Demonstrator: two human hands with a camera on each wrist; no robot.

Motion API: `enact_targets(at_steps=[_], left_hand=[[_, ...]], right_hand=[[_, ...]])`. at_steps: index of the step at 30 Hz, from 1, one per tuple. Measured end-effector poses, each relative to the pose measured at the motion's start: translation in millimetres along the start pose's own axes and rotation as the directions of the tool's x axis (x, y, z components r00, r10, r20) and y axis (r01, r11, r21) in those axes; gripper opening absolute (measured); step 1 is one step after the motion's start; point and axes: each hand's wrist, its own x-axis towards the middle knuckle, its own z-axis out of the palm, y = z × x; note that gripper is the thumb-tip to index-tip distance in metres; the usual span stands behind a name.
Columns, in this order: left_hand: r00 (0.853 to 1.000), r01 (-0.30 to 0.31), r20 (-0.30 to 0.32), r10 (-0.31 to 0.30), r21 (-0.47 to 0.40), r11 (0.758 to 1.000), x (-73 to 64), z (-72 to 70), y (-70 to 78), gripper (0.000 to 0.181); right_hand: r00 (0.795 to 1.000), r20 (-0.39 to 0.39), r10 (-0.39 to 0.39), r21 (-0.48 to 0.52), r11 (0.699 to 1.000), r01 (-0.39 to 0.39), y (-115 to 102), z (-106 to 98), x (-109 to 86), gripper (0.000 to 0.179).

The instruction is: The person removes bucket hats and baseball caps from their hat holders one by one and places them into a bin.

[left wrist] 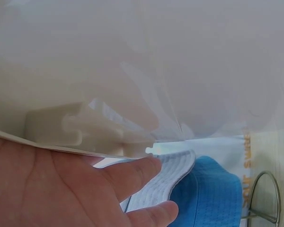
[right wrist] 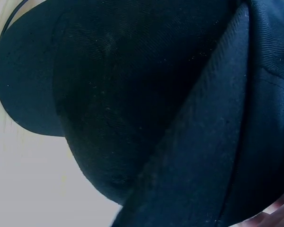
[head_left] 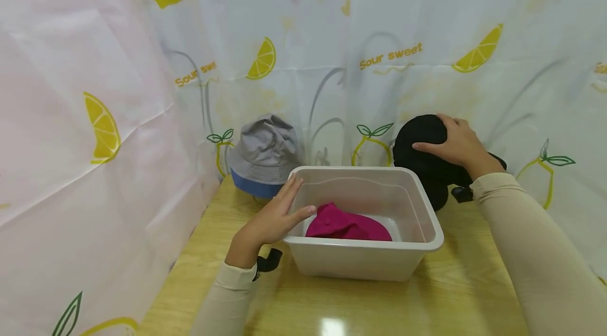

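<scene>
A white plastic tub stands on the table with a magenta cap lying inside. My left hand rests along the tub's left rim, fingers straight and thumb over the edge; in the left wrist view, the palm lies against the tub's outer wall. Behind the tub at the right, my right hand grips the crown of a black cap between thumb and fingers. The right wrist view is filled by black cap fabric with brims showing; only fingertips appear at its lower right corner. Whether two caps are stacked I cannot tell.
A grey bucket hat with a blue underside sits at the back left, behind the tub. Beside it in the left wrist view is a wire stand. A lemon-printed curtain encloses the wooden table at the back and sides.
</scene>
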Motion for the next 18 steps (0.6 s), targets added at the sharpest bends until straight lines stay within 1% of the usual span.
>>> enact_targets(at_steps=[9,18], left_hand=[[1.000,0.012,0.010,-0.012,0.001,1.000,0.7,-1.6,0.1,0.088],[1.000,0.008,0.006,-0.008,-0.004,1.000,-0.1,-1.3,0.5,0.090]], right_hand=[[0.999,-0.037,0.016,0.002,1.000,-0.016,0.7,1.6,1.6,0.121],[0.998,-0.066,0.011,0.004,1.000,-0.011,1.6,0.1,1.8,0.120]])
